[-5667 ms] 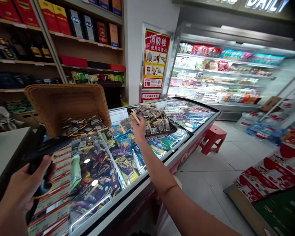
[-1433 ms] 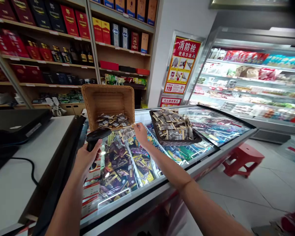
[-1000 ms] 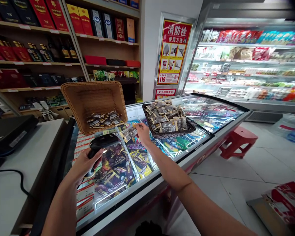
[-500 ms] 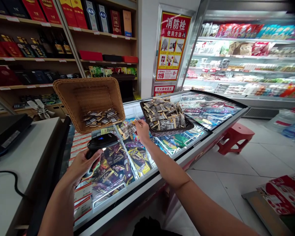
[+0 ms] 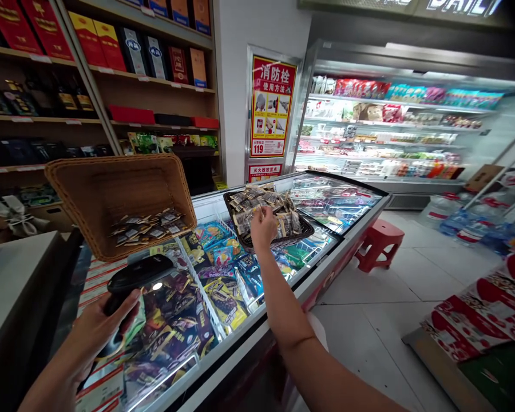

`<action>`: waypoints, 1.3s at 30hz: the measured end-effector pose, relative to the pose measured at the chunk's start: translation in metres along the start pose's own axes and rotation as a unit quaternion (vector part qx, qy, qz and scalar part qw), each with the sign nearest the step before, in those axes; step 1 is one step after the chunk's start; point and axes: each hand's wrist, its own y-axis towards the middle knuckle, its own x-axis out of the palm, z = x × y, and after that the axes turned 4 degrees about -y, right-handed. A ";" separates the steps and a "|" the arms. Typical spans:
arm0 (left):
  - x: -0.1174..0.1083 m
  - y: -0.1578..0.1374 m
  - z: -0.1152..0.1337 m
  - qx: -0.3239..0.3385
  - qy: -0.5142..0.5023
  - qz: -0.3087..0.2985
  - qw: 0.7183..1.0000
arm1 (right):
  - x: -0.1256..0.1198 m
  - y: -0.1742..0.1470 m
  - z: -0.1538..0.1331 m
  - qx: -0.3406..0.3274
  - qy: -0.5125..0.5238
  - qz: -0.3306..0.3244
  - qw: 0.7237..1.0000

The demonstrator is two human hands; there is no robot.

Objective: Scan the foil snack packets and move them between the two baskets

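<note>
My left hand [image 5: 96, 326] is closed round the handle of a black barcode scanner [image 5: 139, 272], held above the glass top of a chest freezer [image 5: 244, 335]. My right hand [image 5: 264, 228] is over a dark woven basket [image 5: 294, 236] heaped with small clear-and-brown snack packets [image 5: 260, 197]. Its fingers are pinched together among the packets, and what is between them cannot be made out. To the left, a tan wicker basket [image 5: 111, 177] is tilted toward me, with more small packets [image 5: 148, 226] at its lower side.
Ice cream packs [image 5: 163, 332] show through the freezer glass. A grey counter [image 5: 15, 292] runs along the left. A red stool [image 5: 380, 245] is on the floor at right, near red-and-white cartons [image 5: 480, 303] and water bottles [image 5: 440, 209]. Shelves and a lit chiller [image 5: 377, 134] stand behind.
My right hand has gone from between the two baskets, where it held a packet, to over the dark basket. The view has turned to the right. My left hand still grips the scanner.
</note>
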 end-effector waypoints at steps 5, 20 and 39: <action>0.000 0.001 -0.001 -0.004 -0.016 0.028 0.999 | 0.004 0.006 0.013 -0.038 -0.043 0.091 0.994; -0.021 0.020 -0.022 -0.061 -0.115 0.266 0.955 | 0.155 -0.134 -0.107 -0.296 -0.075 -0.374 0.876; -0.016 0.028 -0.042 -0.052 -0.094 0.247 0.963 | 0.226 -0.117 -0.129 -0.219 0.045 -0.337 0.915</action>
